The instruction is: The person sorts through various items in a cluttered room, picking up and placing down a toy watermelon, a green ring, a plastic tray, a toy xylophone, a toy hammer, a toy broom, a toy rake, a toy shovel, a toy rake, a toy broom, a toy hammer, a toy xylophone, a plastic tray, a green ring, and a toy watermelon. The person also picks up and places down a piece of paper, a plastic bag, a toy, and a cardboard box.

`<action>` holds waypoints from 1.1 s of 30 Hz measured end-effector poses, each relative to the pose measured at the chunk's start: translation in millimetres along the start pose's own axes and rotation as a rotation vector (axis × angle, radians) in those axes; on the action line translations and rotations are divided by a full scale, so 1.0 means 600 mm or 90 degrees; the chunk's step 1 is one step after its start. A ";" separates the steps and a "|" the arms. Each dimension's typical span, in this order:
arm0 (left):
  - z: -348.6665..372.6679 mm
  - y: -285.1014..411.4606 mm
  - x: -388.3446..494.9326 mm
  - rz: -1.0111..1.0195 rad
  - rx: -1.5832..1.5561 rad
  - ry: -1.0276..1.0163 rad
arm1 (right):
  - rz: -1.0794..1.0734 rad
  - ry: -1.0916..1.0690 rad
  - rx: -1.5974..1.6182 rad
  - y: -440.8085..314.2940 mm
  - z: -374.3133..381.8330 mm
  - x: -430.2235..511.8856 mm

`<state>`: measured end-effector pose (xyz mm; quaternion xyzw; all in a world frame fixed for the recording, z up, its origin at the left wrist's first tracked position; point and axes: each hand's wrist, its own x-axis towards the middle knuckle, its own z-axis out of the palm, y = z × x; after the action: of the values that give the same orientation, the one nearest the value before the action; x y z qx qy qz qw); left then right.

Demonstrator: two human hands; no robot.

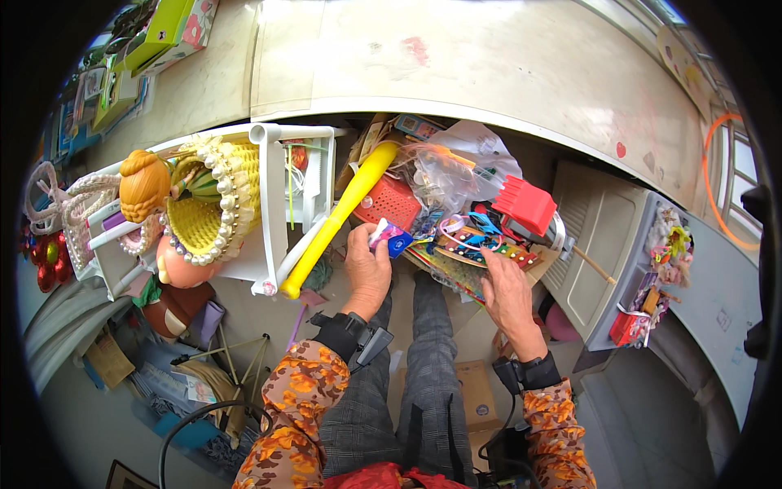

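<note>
My left hand (368, 269) grips a small blue and purple packet (393, 238) between thumb and fingers. Just beyond it is a red perforated plastic basket (391, 203). My right hand (510, 299) rests its fingertips at the near edge of a toy xylophone (519, 255) with coloured bars, its thumb apart from the fingers. Whether it touches the pale pink loop (451, 226) lying there, I cannot tell. Blue scissors-like handles (487, 224) lie on the same pile. A yellow plastic bat (342, 217) leans left of my left hand.
A white rack (269, 202) at left carries a yellow woven basket with pearl beads (211, 195) and a doll head (144, 185). Clear plastic bags (446, 174) and a red toy scoop (525, 205) top the pile. A pale table (489, 67) spans beyond; a cardboard box (479, 391) lies on the floor.
</note>
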<state>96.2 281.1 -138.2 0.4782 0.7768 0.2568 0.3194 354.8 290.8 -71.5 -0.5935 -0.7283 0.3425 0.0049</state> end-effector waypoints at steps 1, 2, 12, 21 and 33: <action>0.010 0.009 0.003 0.020 -0.005 0.012 | -0.012 -0.016 0.006 -0.004 -0.006 0.002; 0.020 0.016 0.008 0.030 -0.011 -0.017 | -0.016 -0.037 0.008 -0.008 -0.013 0.005; 0.045 0.054 -0.007 0.082 0.078 -0.376 | -0.010 0.151 -0.017 -0.049 -0.147 0.113; 0.042 0.063 -0.044 0.073 -0.031 -0.388 | 0.137 -0.266 -0.154 0.080 -0.121 0.387; 0.055 0.043 -0.105 0.085 0.009 -0.459 | 0.069 -0.312 0.022 0.080 -0.055 0.392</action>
<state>156.7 237.5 -126.1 0.5898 0.5831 0.0867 0.5519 339.9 514.2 -164.6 -0.5309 -0.6688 0.4882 -0.1801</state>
